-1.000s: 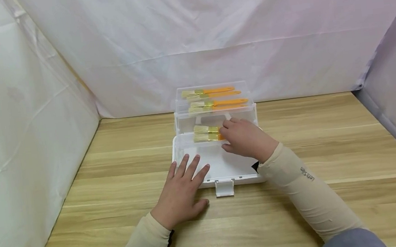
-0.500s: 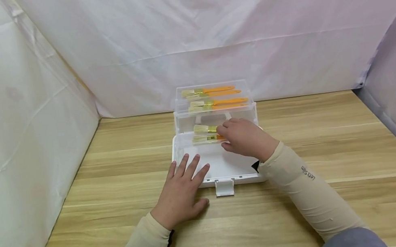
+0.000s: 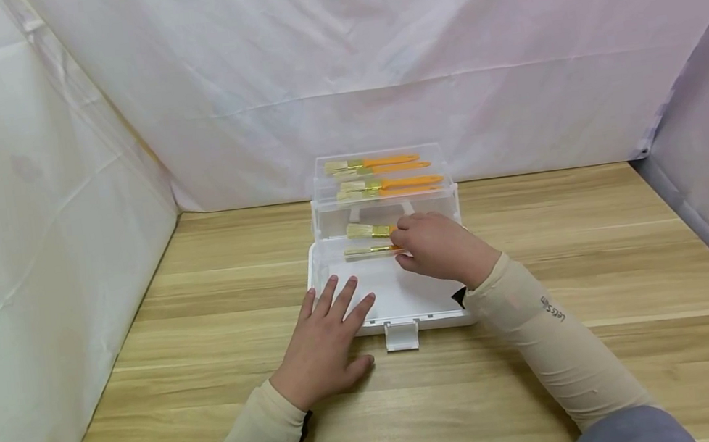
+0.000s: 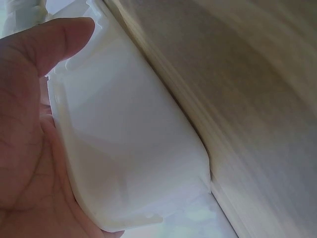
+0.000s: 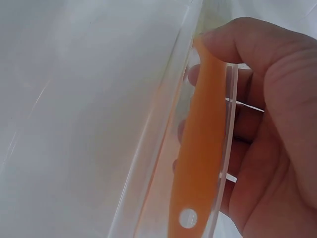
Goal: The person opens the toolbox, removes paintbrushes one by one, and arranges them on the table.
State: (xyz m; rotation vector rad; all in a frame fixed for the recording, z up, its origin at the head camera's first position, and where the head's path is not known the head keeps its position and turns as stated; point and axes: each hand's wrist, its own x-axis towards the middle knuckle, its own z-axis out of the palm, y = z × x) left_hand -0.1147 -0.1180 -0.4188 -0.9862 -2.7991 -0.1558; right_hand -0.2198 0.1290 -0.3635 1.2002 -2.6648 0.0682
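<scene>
My right hand [image 3: 441,247] pinches a flat paintbrush [image 3: 366,252] with an orange handle [image 5: 199,144], inside a lower see-through tray [image 5: 141,178]. Its thumb lies at the handle's neck; the other fingers show partly through the clear plastic. Bristles point left, and the brush stands on its narrow edge. Just behind it lies a second paintbrush [image 3: 362,231], its handle hidden by my hand. My left hand [image 3: 324,359] has its fingers spread straight over the near left part of the white box lid [image 3: 395,293]. In the left wrist view, the thumb lies beside the lid's white wall [image 4: 129,134].
Upper clear trays [image 3: 385,199] behind hold several more orange-handled paintbrushes [image 3: 397,168]. A white latch [image 3: 402,336] hangs off the near edge of the lid. White cloth [image 3: 361,45] encloses the wooden table [image 3: 231,293] at the back and sides.
The nearer paintbrush in the lower tray has turned from its flat side onto its narrow edge in my right hand's fingers. My left hand has stayed where it was.
</scene>
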